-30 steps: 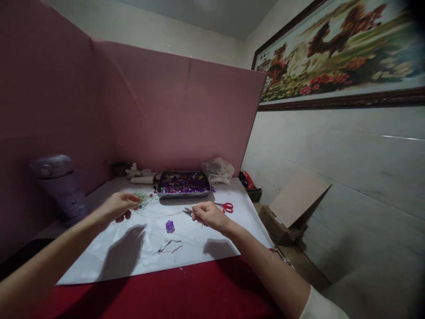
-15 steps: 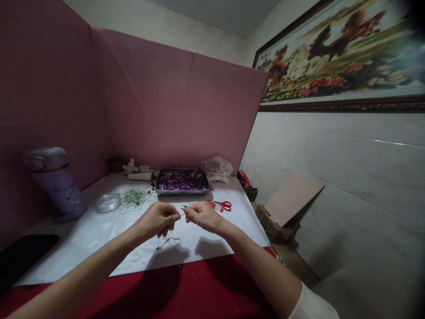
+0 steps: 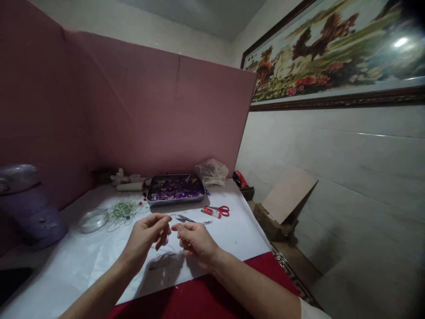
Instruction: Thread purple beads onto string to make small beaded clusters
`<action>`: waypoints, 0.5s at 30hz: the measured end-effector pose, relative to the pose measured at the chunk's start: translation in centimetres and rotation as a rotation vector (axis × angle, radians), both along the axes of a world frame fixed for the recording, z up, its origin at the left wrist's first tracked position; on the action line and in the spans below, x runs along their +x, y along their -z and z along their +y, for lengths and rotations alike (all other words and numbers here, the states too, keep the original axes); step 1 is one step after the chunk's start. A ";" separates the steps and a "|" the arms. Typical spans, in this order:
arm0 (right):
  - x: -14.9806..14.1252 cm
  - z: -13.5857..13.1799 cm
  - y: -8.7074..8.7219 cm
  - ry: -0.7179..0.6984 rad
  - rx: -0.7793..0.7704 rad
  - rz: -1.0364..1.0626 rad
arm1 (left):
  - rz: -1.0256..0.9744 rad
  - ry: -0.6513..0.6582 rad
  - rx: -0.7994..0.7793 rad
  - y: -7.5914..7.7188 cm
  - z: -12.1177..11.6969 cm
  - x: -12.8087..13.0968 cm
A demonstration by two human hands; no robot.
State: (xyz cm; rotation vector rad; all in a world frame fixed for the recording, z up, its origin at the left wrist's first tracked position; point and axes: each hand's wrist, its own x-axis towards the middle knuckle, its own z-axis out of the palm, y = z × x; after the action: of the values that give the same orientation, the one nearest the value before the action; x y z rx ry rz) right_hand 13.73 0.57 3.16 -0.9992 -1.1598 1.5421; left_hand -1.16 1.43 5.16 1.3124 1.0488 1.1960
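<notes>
My left hand (image 3: 151,231) is closed, thumb and forefinger pinched on a thin cord (image 3: 163,254) whose loose length dangles below the fingers, above the white table cover. Close beside it, my right hand (image 3: 196,241) has its thumb and forefinger pressed together, the tips almost meeting the left fingertips. Whatever those right fingers pinch is too small to make out. Just beyond the right hand lie small snips (image 3: 186,219) with dark, pointed blades. Farther right are red-handled scissors (image 3: 223,210) and a red lighter (image 3: 211,212), side by side.
A metal tray (image 3: 175,201) of purple beads stands at the back, with a plastic bag (image 3: 212,172) to its right. Leftward are tangled green cords (image 3: 124,210), a clear round dish (image 3: 93,220) and a purple bottle (image 3: 28,208). Red cloth (image 3: 199,297) covers the near edge.
My view has shifted, so the table items sit lower and farther left. Both hands are nearer to me, uncovering more of the snips and the lighter. The fingertips have come closer together.
</notes>
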 end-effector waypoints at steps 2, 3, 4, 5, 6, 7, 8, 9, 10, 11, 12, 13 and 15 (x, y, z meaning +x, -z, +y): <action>-0.7 -0.3 0.5 -0.037 -0.037 0.147 | 0.003 0.011 0.012 0.7 -0.3 0.4; -0.8 -0.4 0.8 -0.028 -0.057 0.229 | 0.019 0.016 0.007 1.1 -0.4 0.6; -0.9 -0.3 1.1 -0.011 -0.081 0.302 | 0.042 0.024 -0.004 1.5 -0.6 0.7; -0.9 -0.2 1.4 0.011 -0.101 0.360 | 0.065 0.037 -0.022 1.9 -0.8 0.9; -0.8 0.0 1.8 0.034 -0.117 0.394 | 0.082 0.043 -0.041 2.3 -1.0 1.0; -0.6 0.1 2.0 0.051 -0.127 0.415 | 0.093 0.046 -0.058 2.7 -1.2 1.1; -0.4 0.2 2.2 0.061 -0.131 0.426 | 0.103 0.047 -0.069 3.0 -1.3 1.1; -0.2 0.3 2.4 0.067 -0.131 0.431 | 0.112 0.043 -0.074 3.4 -1.4 1.1; 0.1 0.3 2.4 0.068 -0.130 0.429 | 0.118 0.040 -0.076 3.7 -1.5 1.1; 0.3 0.3 2.5 0.066 -0.130 0.424 | 0.123 0.039 -0.075 4.1 -1.5 1.1; 0.5 0.3 2.5 0.065 -0.127 0.417 | 0.128 0.040 -0.075 4.4 -1.5 1.1; 0.6 0.3 2.4 0.063 -0.121 0.406 | 0.134 0.045 -0.076 4.7 -1.4 1.1; 0.8 0.2 2.4 0.063 -0.104 0.393 | 0.143 0.055 -0.081 5.1 -1.4 1.0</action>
State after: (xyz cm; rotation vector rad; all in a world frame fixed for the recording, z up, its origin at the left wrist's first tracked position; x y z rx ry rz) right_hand 14.50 0.80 0.78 -0.7462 -0.7734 1.6692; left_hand -0.16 0.07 0.11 1.3699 1.1440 1.0200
